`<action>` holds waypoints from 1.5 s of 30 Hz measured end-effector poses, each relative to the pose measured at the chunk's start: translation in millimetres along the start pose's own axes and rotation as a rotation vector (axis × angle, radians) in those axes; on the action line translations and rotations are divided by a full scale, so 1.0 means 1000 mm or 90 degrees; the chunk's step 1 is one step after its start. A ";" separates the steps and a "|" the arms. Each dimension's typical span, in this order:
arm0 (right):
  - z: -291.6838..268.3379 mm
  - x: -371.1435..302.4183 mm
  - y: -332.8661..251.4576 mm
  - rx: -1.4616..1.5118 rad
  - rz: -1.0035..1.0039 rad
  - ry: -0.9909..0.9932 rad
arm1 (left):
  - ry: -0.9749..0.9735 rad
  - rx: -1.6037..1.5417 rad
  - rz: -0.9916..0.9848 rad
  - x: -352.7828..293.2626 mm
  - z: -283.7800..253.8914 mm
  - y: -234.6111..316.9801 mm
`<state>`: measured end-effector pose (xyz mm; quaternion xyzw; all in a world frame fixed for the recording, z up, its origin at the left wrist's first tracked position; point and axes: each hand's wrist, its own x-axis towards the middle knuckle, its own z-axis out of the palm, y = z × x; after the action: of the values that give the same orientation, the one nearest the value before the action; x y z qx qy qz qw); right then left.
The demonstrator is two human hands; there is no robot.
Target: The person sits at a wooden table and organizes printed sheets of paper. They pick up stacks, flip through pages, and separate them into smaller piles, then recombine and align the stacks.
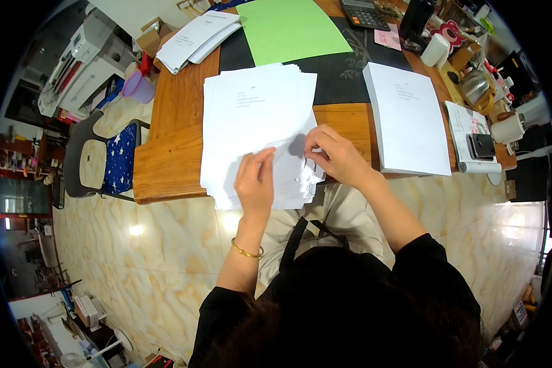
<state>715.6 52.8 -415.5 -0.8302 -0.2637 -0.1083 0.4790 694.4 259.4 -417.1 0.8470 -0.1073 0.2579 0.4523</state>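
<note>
An uneven stack of printed white paper sheets [251,122] lies at the table's front edge, its near end jutting past the edge above my lap. Its lower right part looks creased and ragged. Over the lower middle of this stack is my left hand [254,183], fingers curled together with the thumb close to them. My right hand [338,156] comes in at the stack's right side, thumb and fingertips pinched together above the sheets. Whatever lies between the fingertips of either hand is too small to make out. A neater, thicker paper stack [408,122] sits farther right.
Beyond the sheets lie a green sheet [291,30] on a dark desk mat [337,80] and another paper pile [199,38]. A calculator [365,13], a kettle [477,90] and a black device [481,146] crowd the right side. A chair [83,156] stands left of the wooden table [165,165].
</note>
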 end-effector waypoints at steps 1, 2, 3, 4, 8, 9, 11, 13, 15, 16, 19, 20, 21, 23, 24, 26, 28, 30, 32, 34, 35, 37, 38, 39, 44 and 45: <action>-0.005 -0.004 0.004 -0.019 0.017 -0.029 | 0.042 -0.022 0.006 0.002 0.000 -0.004; -0.006 -0.008 0.007 -0.033 0.028 -0.051 | 0.084 -0.045 0.012 0.004 0.001 -0.010; -0.009 -0.012 0.008 -0.041 0.020 -0.057 | 0.126 -0.067 0.017 0.004 0.000 -0.014; -0.011 -0.016 0.009 -0.048 0.013 -0.062 | 0.097 -0.073 0.008 0.004 -0.003 -0.016; -0.008 -0.019 0.010 -0.088 -0.070 -0.005 | 0.043 -0.010 0.054 -0.001 -0.003 -0.024; -0.008 -0.018 0.009 -0.108 -0.098 -0.003 | 0.046 -0.011 0.069 -0.003 0.002 -0.024; -0.009 -0.010 0.006 -0.144 -0.156 0.002 | 0.033 -0.004 0.092 -0.004 0.006 -0.026; -0.009 -0.005 0.006 -0.148 -0.167 -0.022 | 0.001 0.010 0.106 -0.005 0.007 -0.027; -0.009 -0.003 0.006 -0.149 -0.153 -0.043 | 0.009 0.021 0.110 -0.006 0.008 -0.028; -0.009 -0.004 0.007 -0.148 -0.133 -0.052 | 0.012 0.024 0.112 -0.006 0.010 -0.028; -0.006 -0.008 0.009 -0.140 -0.069 -0.048 | 0.009 0.098 0.112 -0.015 0.014 -0.028; -0.004 -0.008 0.009 -0.135 -0.047 -0.042 | 0.000 0.098 0.111 -0.016 0.015 -0.027; -0.003 -0.008 0.008 -0.168 -0.083 -0.034 | -0.008 0.098 0.110 -0.017 0.016 -0.025; 0.000 -0.001 0.003 -0.229 -0.159 -0.016 | -0.018 0.089 0.115 -0.017 0.015 -0.024; 0.002 0.001 0.002 -0.246 -0.197 -0.026 | -0.019 0.079 0.120 -0.017 0.016 -0.024; 0.001 0.007 0.002 -0.285 -0.272 -0.045 | -0.022 0.047 0.126 -0.014 0.017 -0.021; 0.005 0.007 0.006 -0.279 -0.287 -0.056 | -0.023 0.009 0.126 -0.011 0.019 -0.017; 0.004 0.008 0.009 -0.278 -0.284 -0.080 | -0.039 -0.003 0.126 -0.011 0.022 -0.020; 0.004 0.008 0.010 -0.279 -0.263 -0.123 | -0.051 0.019 0.136 -0.014 0.023 -0.023; 0.006 0.009 0.012 -0.250 -0.267 -0.108 | -0.057 0.069 0.163 -0.016 0.025 -0.024; 0.008 0.009 0.013 -0.236 -0.268 -0.099 | -0.056 0.069 0.161 -0.016 0.026 -0.025; 0.011 0.009 0.015 -0.238 -0.280 -0.114 | -0.052 0.071 0.156 -0.018 0.026 -0.026; 0.012 0.010 0.015 -0.239 -0.287 -0.122 | -0.060 0.063 0.144 -0.017 0.025 -0.026; 0.013 0.010 0.014 -0.230 -0.270 -0.114 | -0.068 0.055 0.132 -0.017 0.023 -0.025; 0.019 0.016 0.007 -0.259 -0.236 -0.090 | -0.068 0.052 0.136 -0.017 0.024 -0.028; 0.018 0.016 0.009 -0.267 -0.236 -0.093 | -0.061 0.045 0.148 -0.017 0.026 -0.026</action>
<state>732.3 69.7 -424.0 -0.8543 -0.4169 -0.1858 0.2486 700.1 252.3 -456.4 0.8555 -0.2169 0.2716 0.3839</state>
